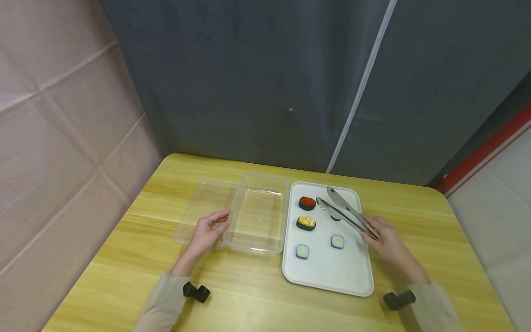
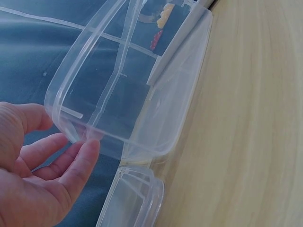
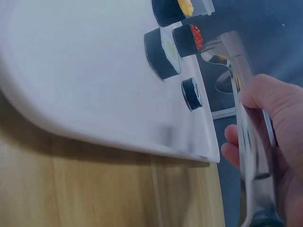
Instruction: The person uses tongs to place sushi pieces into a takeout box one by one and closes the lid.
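1. A light wooden tabletop (image 1: 137, 258) stands against a dark grey curtain, with pinkish fabric along the left side.
2. One clear plastic lid (image 1: 199, 210) lies flat near the left part of the tabletop, partly tucked under the container beside it.
3. The left hand (image 1: 207, 233) rests at the lid's near edge with fingers relaxed and nearly straight, their tips touching the container's left wall; it grips nothing.
4. One clear plastic container (image 1: 259, 216) sits mid-table, its right wall just beside the tray.
5. One white tray (image 1: 327, 272) lies right of centre, its near edge towards the person.
6. Five sushi pieces sit on the tray: one red-topped piece (image 1: 307, 203) near the far left corner, one yellow-topped piece (image 1: 306, 223) just nearer, and three small rolls. One small roll (image 1: 302, 251) lies near the left edge, one (image 1: 338, 241) in the middle, and one (image 1: 335, 216) is partly hidden under the tongs.
7. One pair of metal tongs (image 1: 344, 212) slants across the tray's far right part, tips open towards the red-topped piece.
8. The right hand (image 1: 387, 242) curls around the tongs' handle end at the tray's right edge.
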